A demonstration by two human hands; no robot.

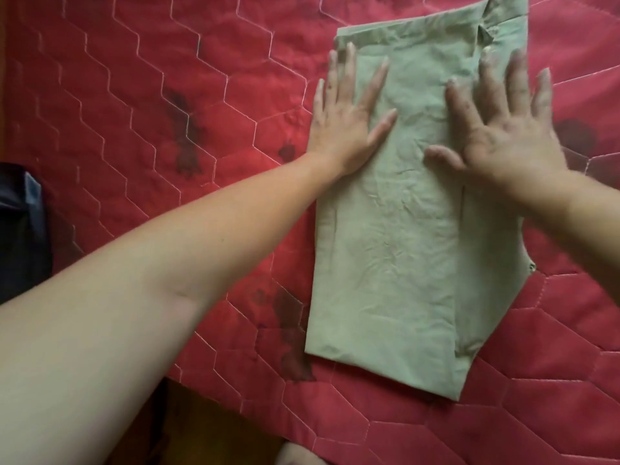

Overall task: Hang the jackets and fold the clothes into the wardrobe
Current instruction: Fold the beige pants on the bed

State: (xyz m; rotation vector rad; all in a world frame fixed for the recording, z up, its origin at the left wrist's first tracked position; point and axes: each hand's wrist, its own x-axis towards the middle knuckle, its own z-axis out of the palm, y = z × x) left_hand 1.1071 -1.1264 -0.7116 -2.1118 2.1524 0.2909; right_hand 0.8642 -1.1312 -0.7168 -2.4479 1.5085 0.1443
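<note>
Pressing folded green garment (396, 263) flat on red quilt (134, 95) with left hand (345, 129) and right hand (503, 135), fingers (350, 75) spread straight, gripping nothing.

Soft, even, moderately bright light with only faint, diffuse shadows. Detail is slightly soft throughout, and the right hand (510, 129) is smeared by motion blur. Wide-angle stretch swells the left arm (117, 297).

Pale green folded cotton garment (396, 246) ran off the top edge, its far end cropped. Right hand (510, 129) was blurred, fingertips smeared. Dark blue fabric bundle (20, 229) was cut by the left edge, type unclear. Skin-toned rounded shape (298, 454) at the bottom edge was unidentifiable.
</note>
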